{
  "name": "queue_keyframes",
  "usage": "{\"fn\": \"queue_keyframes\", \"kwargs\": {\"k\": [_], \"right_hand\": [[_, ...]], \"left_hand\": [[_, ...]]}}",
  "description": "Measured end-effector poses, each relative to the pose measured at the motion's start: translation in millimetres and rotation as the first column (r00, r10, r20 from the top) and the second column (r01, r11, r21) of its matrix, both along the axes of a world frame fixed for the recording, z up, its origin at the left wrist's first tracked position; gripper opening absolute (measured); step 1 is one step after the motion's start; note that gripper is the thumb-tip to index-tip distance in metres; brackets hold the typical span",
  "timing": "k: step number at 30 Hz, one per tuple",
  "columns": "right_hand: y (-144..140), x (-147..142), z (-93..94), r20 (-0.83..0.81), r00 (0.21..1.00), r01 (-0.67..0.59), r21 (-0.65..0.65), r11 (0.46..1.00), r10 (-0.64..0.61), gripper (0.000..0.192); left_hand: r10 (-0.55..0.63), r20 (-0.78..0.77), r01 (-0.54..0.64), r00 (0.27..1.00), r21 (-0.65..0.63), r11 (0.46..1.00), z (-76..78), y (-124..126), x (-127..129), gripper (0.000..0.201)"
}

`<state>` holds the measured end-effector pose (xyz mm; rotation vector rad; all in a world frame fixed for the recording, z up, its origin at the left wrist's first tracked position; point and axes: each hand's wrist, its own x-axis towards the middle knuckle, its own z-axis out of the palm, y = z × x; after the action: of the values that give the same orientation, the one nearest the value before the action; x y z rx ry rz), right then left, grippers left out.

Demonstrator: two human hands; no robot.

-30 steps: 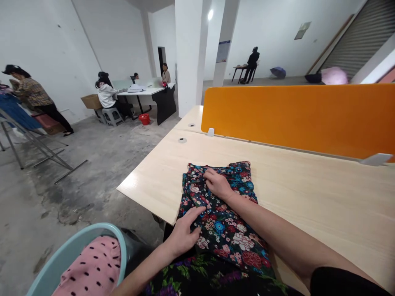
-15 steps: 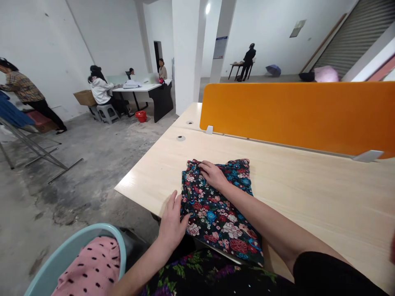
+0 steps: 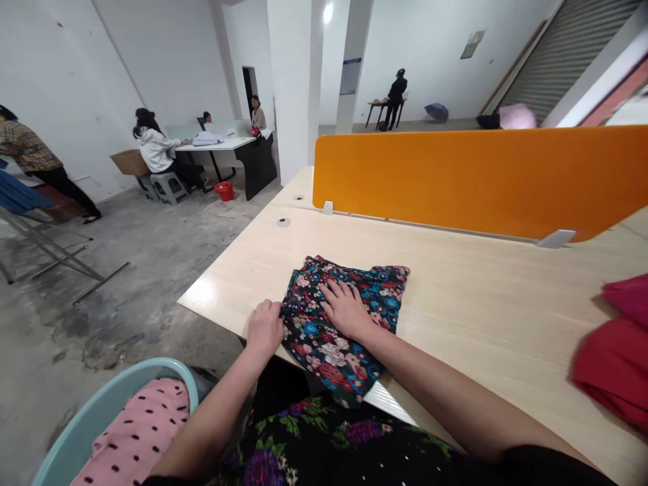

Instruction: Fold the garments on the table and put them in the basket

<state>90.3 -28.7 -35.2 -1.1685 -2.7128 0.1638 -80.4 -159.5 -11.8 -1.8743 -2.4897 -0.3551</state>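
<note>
A dark floral garment [image 3: 324, 337], patterned in red, blue and pink, lies folded on the pale wooden table [image 3: 470, 290], its near end hanging over the front edge. My left hand [image 3: 265, 327] grips the garment's left edge with the fingers curled round the cloth. On top of the fabric my right hand [image 3: 347, 310] rests flat, fingers spread. Which kind of garment it is cannot be made out.
An orange divider [image 3: 445, 179] crosses the table behind the garment. Red folded cloth [image 3: 615, 368] lies at the right. A light-blue tub [image 3: 81, 422] with pink spotted cloth [image 3: 134, 428] stands lower left. Other people work at tables farther back.
My left hand has moved up and left and closed on the garment's edge. The right hand has slid down the fabric and spread its fingers. The garment's near end has shifted left.
</note>
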Motion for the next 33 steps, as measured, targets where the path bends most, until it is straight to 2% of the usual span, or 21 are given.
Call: {"fn": "queue_keyframes", "kwargs": {"k": [3,5,8,10,12,13,14,16,17,18,20,23,25,26,29,31,33], "right_hand": [[-6.7,27.2,4.9,-0.143,0.987,-0.089,-0.078,0.993,0.078,0.046],[4.6,54.2,10.3,-0.271,0.960,-0.085,-0.046,0.995,0.069,0.043],[33.7,94.6,14.7,-0.336,0.926,0.194,0.038,0.980,-0.171,0.051],[48.5,109.9,11.7,-0.265,0.925,0.278,-0.016,0.960,-0.272,0.056],[52.8,110.8,4.5,-0.184,0.949,0.244,-0.084,0.966,-0.256,0.055],[51.0,106.6,0.2,-0.167,0.961,0.206,-0.089,0.975,-0.218,0.054],[47.1,100.4,-4.0,-0.171,0.969,0.171,-0.070,0.983,-0.180,0.052],[35.5,85.7,-11.0,-0.225,0.968,0.109,-0.009,0.994,-0.109,0.048],[29.0,78.7,-13.4,-0.258,0.963,0.074,0.004,0.997,-0.071,0.045],[22.6,72.7,-14.9,-0.290,0.957,0.033,0.001,0.999,-0.031,0.041],[10.4,64.1,-15.2,-0.361,0.932,-0.049,-0.038,0.998,0.032,0.032],[-6.8,56.4,-8.5,-0.484,0.874,-0.150,-0.180,0.972,0.045,0.022],[-18.7,50.4,-0.1,-0.540,0.841,-0.193,-0.343,0.919,-0.025,0.022],[-24.9,46.0,4.7,-0.554,0.829,-0.217,-0.440,0.871,-0.073,0.024],[-44.7,23.9,18.8,-0.547,0.812,-0.306,-0.696,0.650,-0.204,0.031],[-60.3,0.5,26.7,-0.528,0.814,-0.359,-0.785,0.505,-0.241,0.033],[-79.4,-29.8,33.5,-0.522,0.822,-0.407,-0.818,0.406,-0.229,0.036]], "left_hand": [[0.108,-0.078,-0.104,0.991,0.057,0.993,9.8,7.6,-15.5,0.028],[0.236,-0.050,-0.222,0.970,0.198,0.955,10.7,2.1,-27.8,0.029],[0.373,0.182,-0.415,0.910,0.402,0.816,0.0,-25.2,-41.8,0.026],[0.405,0.410,-0.559,0.817,0.393,0.730,-12.4,-50.4,-39.7,0.028],[0.397,0.657,-0.686,0.641,0.260,0.679,-23.7,-73.0,-23.7,0.033],[0.360,0.780,-0.721,0.512,0.163,0.673,-27.2,-81.2,-11.3,0.036],[0.300,0.886,-0.724,0.355,0.057,0.688,-28.8,-86.6,2.9,0.040],[0.145,0.989,-0.631,0.006,-0.109,0.768,-26.1,-89.5,31.5,0.045],[0.077,0.988,-0.570,-0.133,-0.139,0.810,-22.2,-88.2,43.6,0.046],[0.015,0.974,-0.536,-0.224,-0.136,0.833,-17.3,-86.1,53.2,0.046],[-0.042,0.948,-0.521,-0.315,-0.136,0.842,-6.2,-83.3,63.8,0.046],[-0.011,0.930,-0.477,-0.368,-0.179,0.860,8.0,-90.2,62.9,0.048],[-0.014,0.930,-0.435,-0.368,-0.159,0.886,13.0,-101.9,55.5,0.048],[-0.030,0.934,-0.435,-0.357,-0.138,0.890,13.7,-109.1,50.5,0.049],[-0.072,0.931,-0.447,-0.357,-0.102,0.889,8.3,-136.3,29.8,0.056],[-0.107,0.921,-0.474,-0.374,-0.091,0.876,0.5,-160.8,12.7,0.062],[-0.139,0.920,-0.546,-0.367,-0.092,0.833,-7.1,-191.3,-5.2,0.063]]}}
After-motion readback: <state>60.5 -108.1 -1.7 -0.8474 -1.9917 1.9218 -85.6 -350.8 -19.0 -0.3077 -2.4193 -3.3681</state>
